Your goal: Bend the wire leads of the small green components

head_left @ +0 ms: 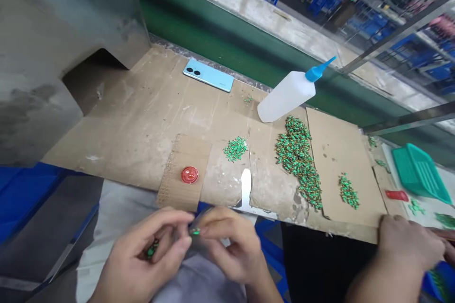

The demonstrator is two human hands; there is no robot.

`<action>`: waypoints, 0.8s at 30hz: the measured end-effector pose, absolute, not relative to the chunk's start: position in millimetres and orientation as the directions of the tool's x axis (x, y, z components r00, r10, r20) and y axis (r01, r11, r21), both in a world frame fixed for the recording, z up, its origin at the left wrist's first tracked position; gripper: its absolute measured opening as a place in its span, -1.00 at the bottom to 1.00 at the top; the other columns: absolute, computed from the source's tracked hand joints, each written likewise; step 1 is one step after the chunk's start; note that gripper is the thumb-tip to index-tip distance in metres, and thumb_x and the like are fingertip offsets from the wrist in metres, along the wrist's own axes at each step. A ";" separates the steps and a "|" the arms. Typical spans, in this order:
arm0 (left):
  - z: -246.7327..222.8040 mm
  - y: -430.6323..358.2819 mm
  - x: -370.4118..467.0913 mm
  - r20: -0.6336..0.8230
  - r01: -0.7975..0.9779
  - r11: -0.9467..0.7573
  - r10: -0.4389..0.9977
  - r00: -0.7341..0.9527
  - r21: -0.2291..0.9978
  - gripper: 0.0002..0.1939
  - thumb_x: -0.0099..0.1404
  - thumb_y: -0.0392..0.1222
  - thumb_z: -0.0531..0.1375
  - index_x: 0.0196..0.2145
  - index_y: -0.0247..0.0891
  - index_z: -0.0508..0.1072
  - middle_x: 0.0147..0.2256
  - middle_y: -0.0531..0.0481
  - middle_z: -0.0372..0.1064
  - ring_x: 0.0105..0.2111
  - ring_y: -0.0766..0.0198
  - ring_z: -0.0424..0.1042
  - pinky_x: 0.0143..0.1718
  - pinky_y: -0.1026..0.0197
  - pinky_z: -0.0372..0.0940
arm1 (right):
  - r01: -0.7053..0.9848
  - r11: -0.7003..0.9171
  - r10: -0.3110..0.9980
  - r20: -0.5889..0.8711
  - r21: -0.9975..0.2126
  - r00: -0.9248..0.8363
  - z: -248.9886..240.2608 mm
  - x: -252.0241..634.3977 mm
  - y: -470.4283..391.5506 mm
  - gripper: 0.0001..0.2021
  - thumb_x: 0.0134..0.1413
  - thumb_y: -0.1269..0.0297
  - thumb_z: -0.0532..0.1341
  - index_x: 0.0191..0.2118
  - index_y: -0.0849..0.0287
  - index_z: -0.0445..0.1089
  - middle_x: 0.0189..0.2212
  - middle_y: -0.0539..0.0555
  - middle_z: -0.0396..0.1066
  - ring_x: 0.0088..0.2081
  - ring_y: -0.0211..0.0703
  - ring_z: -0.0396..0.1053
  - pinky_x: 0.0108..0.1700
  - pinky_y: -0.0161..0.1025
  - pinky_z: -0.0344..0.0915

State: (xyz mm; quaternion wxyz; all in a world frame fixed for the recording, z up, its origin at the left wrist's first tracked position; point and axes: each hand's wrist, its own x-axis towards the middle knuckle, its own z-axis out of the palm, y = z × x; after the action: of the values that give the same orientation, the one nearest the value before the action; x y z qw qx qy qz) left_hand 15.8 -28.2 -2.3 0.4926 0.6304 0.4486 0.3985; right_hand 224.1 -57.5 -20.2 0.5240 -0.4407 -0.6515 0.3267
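My left hand [142,255] is closed, with a few small green-and-brown pieces [152,249] tucked in its curled fingers. Thumb and forefinger pinch towards my right hand [231,241]. Between the two hands, a small green piece [196,231] sits at the fingertips of my right hand, which is closed in a pinch; motion blurs the exact contact. Just beyond them, a round red dish [189,175] rests on a corrugated cardboard piece [174,194]. A small pile of green pieces [235,148] lies to its right, and a larger heap [298,156] further right.
A white squeeze bottle [286,97] with a blue nozzle stands behind the heap. A light blue phone [208,75] lies at the table's back edge. Metal housing [67,23] rises on the left. At right are a co-worker's hand [408,241] and a teal basket [419,173].
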 end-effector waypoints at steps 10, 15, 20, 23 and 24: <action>1.0 -18.1 -15.2 -0.507 -0.389 0.552 0.833 0.221 0.738 -0.82 0.30 -0.31 0.38 -0.13 -0.15 0.64 -0.14 -0.11 0.47 -0.21 0.21 0.46 -0.22 0.31 0.49 | 0.298 0.080 0.541 0.293 -0.951 0.788 -27.5 382.1 -18.5 -0.70 0.08 0.13 0.47 -0.17 0.14 0.45 -0.34 -0.02 0.52 -0.47 -0.28 0.42 -0.41 -0.31 0.37; -6.7 -20.7 -16.1 -0.466 -0.452 0.533 0.846 0.261 0.715 -0.76 0.37 -0.17 0.44 -0.02 -0.10 0.61 -0.07 -0.11 0.50 -0.06 0.13 0.55 -0.11 0.28 0.54 | 0.444 -0.031 0.546 0.357 -0.895 0.758 -30.4 373.8 -17.6 -0.68 0.18 0.11 0.39 -0.02 0.13 0.48 -0.23 0.04 0.54 -0.36 -0.19 0.45 -0.31 -0.22 0.40; -2.9 -19.4 -11.4 -0.535 -0.463 0.596 0.800 0.272 0.656 -0.69 0.22 -0.08 0.58 -0.15 -0.14 0.63 0.03 -0.11 0.54 0.18 -0.04 0.57 0.05 0.27 0.55 | 0.628 -0.085 0.880 0.238 -0.774 0.412 -38.4 322.6 -1.2 -0.82 0.16 0.11 0.42 -0.21 0.10 0.64 -0.24 0.11 0.59 -0.23 -0.02 0.50 -0.09 -0.04 0.45; -0.3 -19.2 -12.2 -0.567 -0.469 0.612 0.784 0.253 0.637 -0.61 0.05 -0.05 0.66 -0.27 -0.21 0.64 -0.01 -0.13 0.55 0.08 -0.07 0.64 -0.10 0.34 0.58 | 0.685 -0.074 0.929 0.200 -0.725 0.311 -43.3 308.6 11.3 -0.79 0.22 0.07 0.36 -0.22 0.08 0.63 -0.22 0.14 0.58 -0.15 0.06 0.49 0.00 0.04 0.41; 0.4 -19.6 -12.4 -0.581 -0.478 0.612 0.780 0.233 0.630 -0.58 -0.02 -0.04 0.68 -0.34 -0.24 0.63 -0.03 -0.13 0.55 0.04 -0.05 0.67 -0.15 0.36 0.58 | 0.697 -0.075 0.933 0.196 -0.713 0.301 -44.4 306.8 14.0 -0.78 0.24 0.06 0.34 -0.22 0.09 0.62 -0.22 0.15 0.57 -0.14 0.08 0.49 0.01 0.05 0.40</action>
State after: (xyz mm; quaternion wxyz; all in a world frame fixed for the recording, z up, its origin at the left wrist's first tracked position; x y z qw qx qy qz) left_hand -12.4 -19.6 0.4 0.7682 0.1623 0.4647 0.4093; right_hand 306.8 14.0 -44.4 0.3720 -0.7156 -0.5694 0.1589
